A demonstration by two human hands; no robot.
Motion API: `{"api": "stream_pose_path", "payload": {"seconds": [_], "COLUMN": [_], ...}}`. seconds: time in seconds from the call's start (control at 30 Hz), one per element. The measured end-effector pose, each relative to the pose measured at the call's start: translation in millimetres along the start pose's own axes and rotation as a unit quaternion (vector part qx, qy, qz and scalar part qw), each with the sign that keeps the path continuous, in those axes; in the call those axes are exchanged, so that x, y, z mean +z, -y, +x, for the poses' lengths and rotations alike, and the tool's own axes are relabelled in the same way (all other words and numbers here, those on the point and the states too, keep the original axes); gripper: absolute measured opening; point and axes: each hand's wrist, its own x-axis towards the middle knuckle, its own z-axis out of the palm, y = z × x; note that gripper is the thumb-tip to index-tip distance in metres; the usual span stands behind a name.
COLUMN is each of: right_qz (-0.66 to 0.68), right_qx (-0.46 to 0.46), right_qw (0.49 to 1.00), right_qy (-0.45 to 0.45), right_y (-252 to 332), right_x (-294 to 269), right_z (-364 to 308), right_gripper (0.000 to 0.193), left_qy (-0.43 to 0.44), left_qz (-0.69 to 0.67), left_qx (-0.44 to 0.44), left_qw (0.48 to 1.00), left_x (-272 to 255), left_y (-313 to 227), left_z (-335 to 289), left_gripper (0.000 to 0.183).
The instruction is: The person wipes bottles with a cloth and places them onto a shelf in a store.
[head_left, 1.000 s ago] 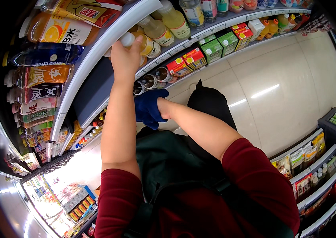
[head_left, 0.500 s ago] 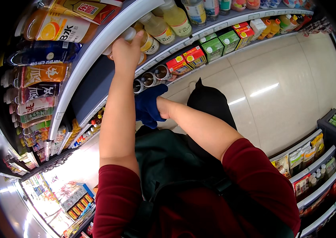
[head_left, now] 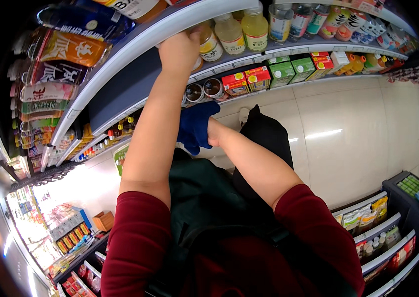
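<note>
The bottle (head_left: 210, 48) stands on the middle shelf, just beside the left hand (head_left: 180, 53). Its body is rounded, smooth and transparent, with yellow-amber contents and a pale wraparound label; its top is hidden. Adjacent on the right are a clear, broad-shouldered bottle with pale contents (head_left: 230, 37) and a yellow bottle (head_left: 254, 30), both upright.

The left hand is bare and reaches in under the upper shelf edge (head_left: 120, 58), a smooth, pale, curved strip. The thumb side lies against or very near the bottle. The remaining fingers are hidden; whether they are spread or gripping cannot be determined.

The right hand (head_left: 200, 129) is enclosed by dark blue, soft, matte fabric; glove or cloth cannot be distinguished. Its finger state cannot be determined. It sits below the shelf front, near the round-topped dark containers (head_left: 214, 88).

Obstructions: the upper shelf edge passes above the left hand, and the left forearm crosses in front of the shelving.

Surroundings: rectangular red cartons (head_left: 258, 79) and green cartons (head_left: 282, 73) occupy the lower shelf. Glossy pale floor tiles (head_left: 348, 109) extend to the right.
</note>
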Motion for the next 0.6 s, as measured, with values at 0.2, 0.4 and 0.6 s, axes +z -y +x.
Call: {"api": "stream_pose_path", "payload": {"seconds": [0.2, 0.4, 0.6], "right_qz": [-0.113, -0.119, -0.204], "right_qx": [-0.001, 0.027, 0.017], "right_qw": [0.993, 0.992, 0.978], "right_qy": [-0.038, -0.008, -0.036], "right_y": [11, 4, -9], "right_x": [10, 5, 28], "right_z": [0, 7, 21], "right_gripper": [0.02, 0.036, 0.031], "left_qy": [-0.149, 0.017, -0.033], "left_qz": [-0.134, -0.387, -0.456], "left_qx": [-0.046, -0.148, -0.165], "left_qw": [0.979, 0.91, 0.874], "left_x": [-19, -15, 24], "left_y": [4, 38, 69], "left_z": [-52, -33, -48], "left_gripper": [0.042, 0.08, 0.066]}}
